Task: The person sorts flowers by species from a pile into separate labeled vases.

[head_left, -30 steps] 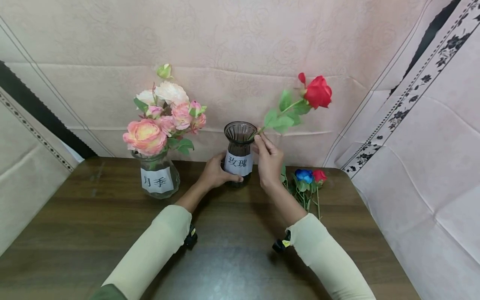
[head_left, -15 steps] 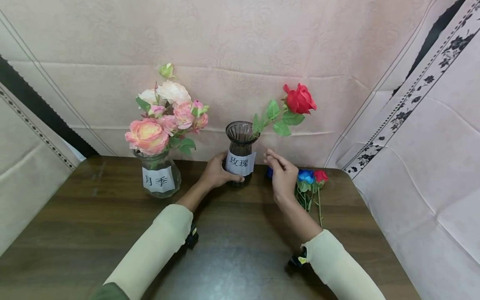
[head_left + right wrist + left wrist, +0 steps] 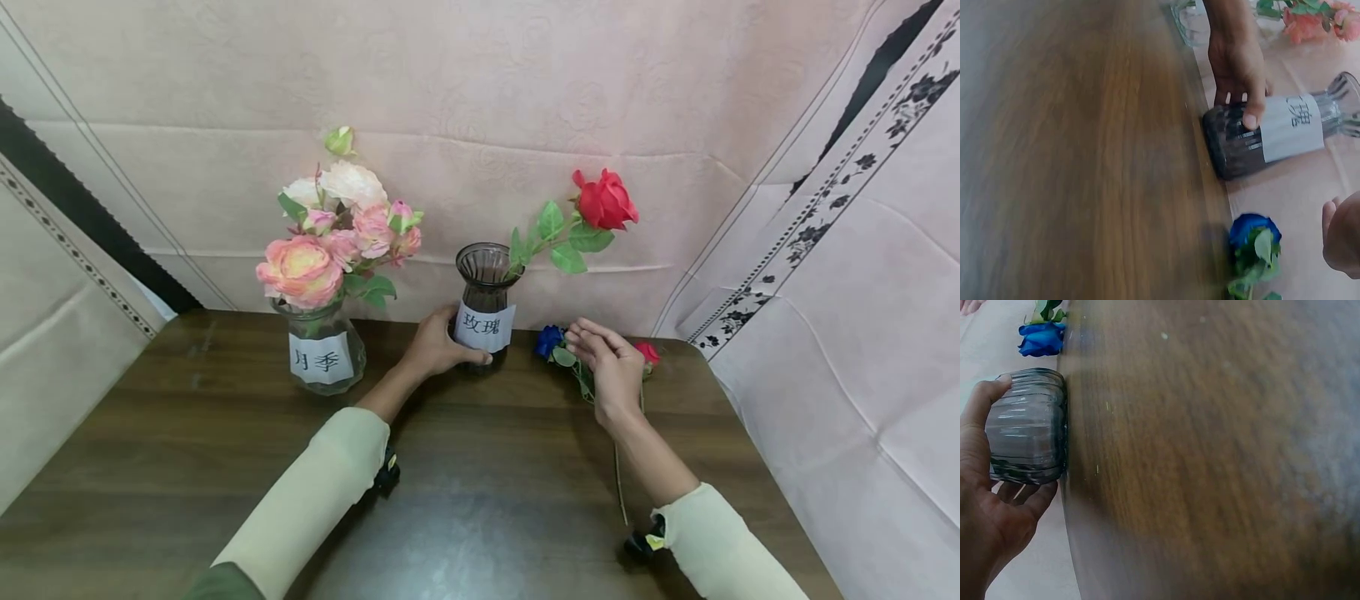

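Note:
My left hand (image 3: 441, 348) grips the lower part of a dark ribbed glass vase (image 3: 485, 293), thumb across its front below a white paper label; the left wrist view shows the fingers round the vase's base (image 3: 1029, 425). A red rose (image 3: 606, 200) stands in the vase, leaning right, its lowest leaves at the rim. My right hand (image 3: 609, 367) is over the flowers lying to the right, fingers loosely bent, holding nothing. Beside its fingertips lies a blue rose (image 3: 549, 341). A smaller red rose (image 3: 647, 353) shows behind the hand, which hides the rest of the bunch.
At the left stands a clear glass vase (image 3: 352, 354) with a white label, filled with pink and white flowers (image 3: 300, 271). A pale patterned cloth (image 3: 465, 83) hangs right behind the wooden table (image 3: 465, 492). One long stem (image 3: 619, 487) reaches toward the front.
My right hand has let go of the red rose's stem, leaving the rose in the vase, and has moved right and down over the lying flowers. The left hand keeps its hold.

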`<act>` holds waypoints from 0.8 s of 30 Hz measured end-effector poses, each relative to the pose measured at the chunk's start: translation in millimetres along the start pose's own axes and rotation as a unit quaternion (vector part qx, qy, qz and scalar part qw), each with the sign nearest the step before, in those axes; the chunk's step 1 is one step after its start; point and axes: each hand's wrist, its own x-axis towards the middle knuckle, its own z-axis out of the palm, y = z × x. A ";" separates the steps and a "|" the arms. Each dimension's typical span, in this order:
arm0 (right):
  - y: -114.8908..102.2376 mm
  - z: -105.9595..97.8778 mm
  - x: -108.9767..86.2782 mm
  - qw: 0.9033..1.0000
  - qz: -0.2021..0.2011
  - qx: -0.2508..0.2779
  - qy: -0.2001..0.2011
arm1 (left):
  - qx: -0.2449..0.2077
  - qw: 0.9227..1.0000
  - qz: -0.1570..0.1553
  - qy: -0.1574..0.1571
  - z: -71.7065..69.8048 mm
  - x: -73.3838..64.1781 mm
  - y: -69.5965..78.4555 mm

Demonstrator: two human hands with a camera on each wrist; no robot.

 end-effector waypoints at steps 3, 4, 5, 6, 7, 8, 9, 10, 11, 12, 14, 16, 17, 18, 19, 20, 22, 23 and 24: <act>-3.8 -12.1 0.3 1.000 0.016 -0.002 0.008 | -0.007 1.000 0.003 -0.002 0.4 0.3 0.3; -4.8 -15.6 0.2 1.000 0.020 -0.004 0.009 | -0.007 1.000 0.004 -0.003 0.4 0.5 0.1; -5.8 -18.9 0.1 1.000 0.023 -0.004 0.010 | -0.008 1.000 0.006 -0.003 0.5 0.6 -0.1; -6.5 -22.0 0.0 1.000 0.027 -0.002 0.012 | -0.008 1.000 0.007 -0.003 0.4 0.8 -0.4; -7.1 -24.9 -0.2 0.999 0.030 -0.003 0.013 | -0.008 1.000 0.008 -0.003 0.4 0.8 -0.6; -7.5 -27.6 -0.5 0.999 0.033 -0.003 0.014 | -0.008 1.000 0.010 -0.003 0.3 0.9 -1.0; -7.7 -30.2 -0.8 0.999 0.036 -0.002 0.016 | -0.008 1.000 0.011 -0.003 0.2 1.0 -1.3; -7.9 -32.5 -1.1 0.999 0.039 0.002 0.018 | -0.008 1.000 0.011 -0.004 0.2 1.1 -1.5; -8.0 -34.8 -1.5 0.999 0.043 0.004 0.019 | -0.008 1.000 0.012 -0.004 0.1 1.3 -1.7; -8.1 -37.0 -2.0 0.999 0.046 0.005 0.019 | -0.008 1.000 0.012 -0.004 0.0 1.4 -1.9; -8.5 -41.2 -3.4 0.998 0.053 0.004 0.019 | -0.008 1.000 0.012 -0.004 0.0 1.5 -2.2; -9.1 -45.5 -5.0 0.998 0.061 0.003 0.017 | -0.009 1.000 0.012 -0.004 0.1 1.4 -2.1; -9.6 -47.7 -5.8 0.998 0.063 0.000 0.017 | -0.009 1.000 0.011 -0.003 0.2 1.3 -2.0; -10.1 -49.8 -6.5 0.998 0.067 -0.001 0.016 | -0.009 1.000 0.011 -0.004 0.3 1.1 -1.8; -10.6 -52.1 -7.0 0.997 0.070 -0.001 0.017 | -0.009 1.000 0.011 -0.003 0.4 1.0 -1.5; -11.0 -54.4 -7.4 0.997 0.073 -0.001 0.016 | -0.009 1.000 0.010 -0.003 0.5 0.8 -1.3; -12.3 -58.5 -7.8 0.997 0.080 -0.001 0.016 | -0.010 1.000 0.009 -0.004 0.8 0.8 -0.9; -12.9 -60.5 -7.9 0.997 0.082 -0.003 0.016 | -0.009 1.000 0.009 -0.004 0.8 0.9 -0.8; -13.6 -62.5 -8.0 0.996 0.083 -0.007 0.015 | -0.008 1.000 0.009 -0.003 0.7 1.0 -0.7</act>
